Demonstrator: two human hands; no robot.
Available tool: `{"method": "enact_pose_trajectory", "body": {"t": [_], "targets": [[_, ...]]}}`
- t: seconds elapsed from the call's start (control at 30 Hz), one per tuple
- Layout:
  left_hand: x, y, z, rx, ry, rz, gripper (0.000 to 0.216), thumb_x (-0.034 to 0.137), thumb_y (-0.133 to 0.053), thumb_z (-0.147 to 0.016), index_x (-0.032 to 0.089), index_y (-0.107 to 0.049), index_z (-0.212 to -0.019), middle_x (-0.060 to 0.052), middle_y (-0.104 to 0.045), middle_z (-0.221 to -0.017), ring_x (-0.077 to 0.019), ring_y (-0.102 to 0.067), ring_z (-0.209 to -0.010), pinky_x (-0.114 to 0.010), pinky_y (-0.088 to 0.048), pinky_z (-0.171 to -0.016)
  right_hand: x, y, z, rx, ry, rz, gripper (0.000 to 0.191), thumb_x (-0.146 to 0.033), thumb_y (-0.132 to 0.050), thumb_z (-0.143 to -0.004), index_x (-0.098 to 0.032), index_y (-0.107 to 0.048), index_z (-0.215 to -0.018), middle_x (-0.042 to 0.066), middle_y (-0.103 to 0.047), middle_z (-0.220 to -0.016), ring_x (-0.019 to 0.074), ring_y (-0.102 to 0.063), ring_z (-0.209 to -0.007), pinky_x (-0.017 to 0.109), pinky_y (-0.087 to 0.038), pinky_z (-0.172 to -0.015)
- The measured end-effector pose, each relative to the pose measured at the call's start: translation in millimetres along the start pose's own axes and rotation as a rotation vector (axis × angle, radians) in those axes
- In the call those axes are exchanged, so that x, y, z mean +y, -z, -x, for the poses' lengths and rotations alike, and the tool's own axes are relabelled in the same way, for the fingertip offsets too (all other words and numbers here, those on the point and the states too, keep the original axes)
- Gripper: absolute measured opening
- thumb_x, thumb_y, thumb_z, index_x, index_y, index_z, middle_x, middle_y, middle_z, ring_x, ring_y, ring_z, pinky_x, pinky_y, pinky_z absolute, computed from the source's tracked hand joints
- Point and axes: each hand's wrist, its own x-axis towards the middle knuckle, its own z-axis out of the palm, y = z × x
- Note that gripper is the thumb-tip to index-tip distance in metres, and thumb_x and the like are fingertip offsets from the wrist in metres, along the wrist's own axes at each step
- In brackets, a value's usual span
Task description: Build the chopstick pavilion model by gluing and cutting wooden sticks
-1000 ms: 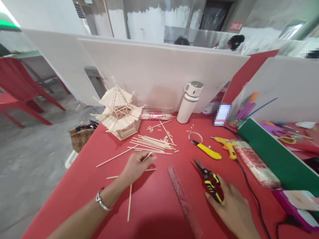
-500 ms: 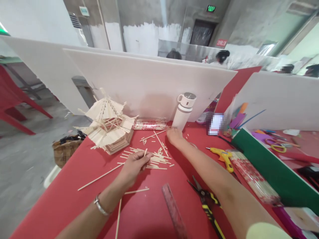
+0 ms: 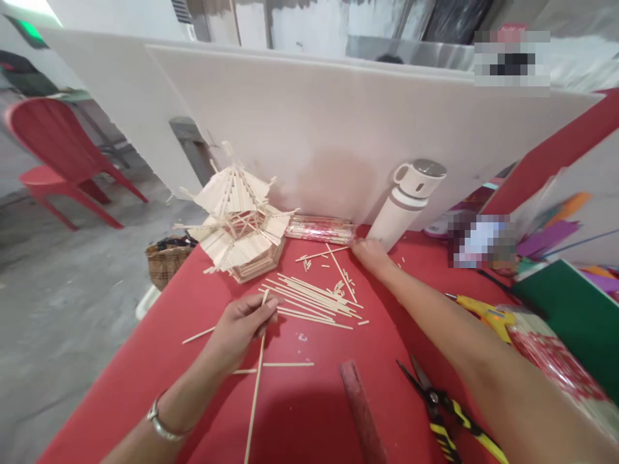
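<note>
My left hand [image 3: 249, 322] is closed in a pinch on a thin wooden stick [image 3: 265, 297], whose tip pokes up above the thumb. Below that hand a long stick [image 3: 254, 406] runs toward the near edge, crossing a shorter stick [image 3: 290, 365]; whether it joins the held one is unclear. My right hand [image 3: 371, 256] reaches far forward, fingers curled down beside the white flask [image 3: 394, 216] and the clear pack of sticks [image 3: 322, 230]. What its fingers hold, if anything, is hidden. Between the hands lies a spread of cut sticks [image 3: 316, 299] with tiny offcuts.
A pavilion model of sticks [image 3: 239, 225] stands at the back left, before a white board [image 3: 309, 129]. Nearer me are a reddish ruler [image 3: 360, 409] and black-yellow pliers [image 3: 435, 399]. On the right lie a yellow glue gun [image 3: 483, 314] and a stick pack [image 3: 556, 361].
My view has tilted down and turned left, so the things shift right in it. My left hand has moved a little left and nearer me, off the cut sticks. My right hand stays beside the flask.
</note>
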Motion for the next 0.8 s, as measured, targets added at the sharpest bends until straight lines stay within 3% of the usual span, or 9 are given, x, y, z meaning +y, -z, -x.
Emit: {"method": "enact_pose_trajectory", "body": {"t": [0.1, 0.23, 0.33, 0.43, 0.5, 0.67, 0.8], "targets": [[-4, 15, 22, 0.089, -0.14, -0.192, 0.045, 0.059, -0.066, -0.084, 0.017, -0.065, -0.069, 0.0, -0.054, -0.061, -0.0127, -0.049, -0.058, -0.023, -0.041, -0.057, 9, 2, 7, 0.018, 0.122, 0.048, 0.032, -0.032, -0.06, -0.099, -0.014, -0.061, -0.126, 0.011, -0.067, -0.119, 0.0218, -0.067, -0.101, 0.04, -0.057, -0.087], [-28, 42, 56, 0.253, -0.295, -0.483, 0.042, 0.054, -0.054, -0.094, 0.021, -0.078, -0.103, -0.008, -0.07, -0.091, -0.0221, -0.065, -0.087, -0.028, -0.051, -0.075, 11, 11, 29, 0.048, 0.304, 0.073, 0.026, -0.012, -0.045, -0.1, -0.011, -0.068, -0.113, 0.018, -0.069, -0.111, 0.0229, -0.068, -0.098, 0.032, -0.049, -0.076], [-53, 59, 80, 0.182, -0.398, -0.618, 0.039, 0.047, -0.05, -0.098, 0.02, -0.078, -0.105, -0.008, -0.07, -0.086, -0.0193, -0.066, -0.076, -0.025, -0.051, -0.068, 6, 19, 52, 0.078, 0.349, 0.077, 0.033, -0.013, -0.039, -0.101, -0.015, -0.068, -0.114, 0.017, -0.067, -0.119, 0.0236, -0.064, -0.106, 0.029, -0.046, -0.075], [-73, 68, 96, 0.083, -0.425, -0.713, 0.036, 0.041, -0.048, -0.101, 0.02, -0.078, -0.102, -0.007, -0.07, -0.083, -0.0164, -0.067, -0.069, -0.023, -0.05, -0.064, 1, 25, 70, 0.091, 0.269, 0.089, 0.035, -0.01, -0.037, -0.099, -0.014, -0.068, -0.115, 0.018, -0.066, -0.117, 0.0252, -0.063, -0.107, 0.03, -0.046, -0.076], [-81, 71, 103, 0.06, -0.499, -0.816, 0.032, 0.037, -0.049, -0.102, 0.022, -0.078, -0.105, -0.007, -0.073, -0.088, -0.0173, -0.07, -0.076, -0.023, -0.05, -0.068, 1, 27, 75, 0.075, 0.195, 0.102, 0.035, -0.007, -0.038, -0.097, -0.013, -0.068, -0.113, 0.018, -0.067, -0.113, 0.026, -0.063, -0.105, 0.03, -0.046, -0.075], [-89, 73, 112, 0.021, -0.751, -1.05, 0.026, 0.029, -0.051, -0.101, 0.027, -0.077, -0.102, -0.003, -0.075, -0.085, -0.0189, -0.067, -0.076, -0.029, -0.045, -0.071, 4, 25, 71, -0.015, 0.168, 0.126, 0.036, -0.004, -0.046, -0.092, -0.018, -0.067, -0.118, 0.015, -0.068, -0.118, 0.0246, -0.064, -0.107, 0.028, -0.046, -0.076], [-87, 68, 117, 0.019, -0.762, -1.126, 0.03, 0.026, -0.046, -0.103, 0.023, -0.075, -0.095, -0.005, -0.073, -0.083, -0.0191, -0.063, -0.074, -0.031, -0.043, -0.071, 3, 22, 62, -0.078, 0.203, 0.118, 0.038, -0.004, -0.048, -0.09, -0.017, -0.065, -0.122, 0.016, -0.069, -0.117, 0.024, -0.067, -0.103, 0.03, -0.045, -0.079]]}}
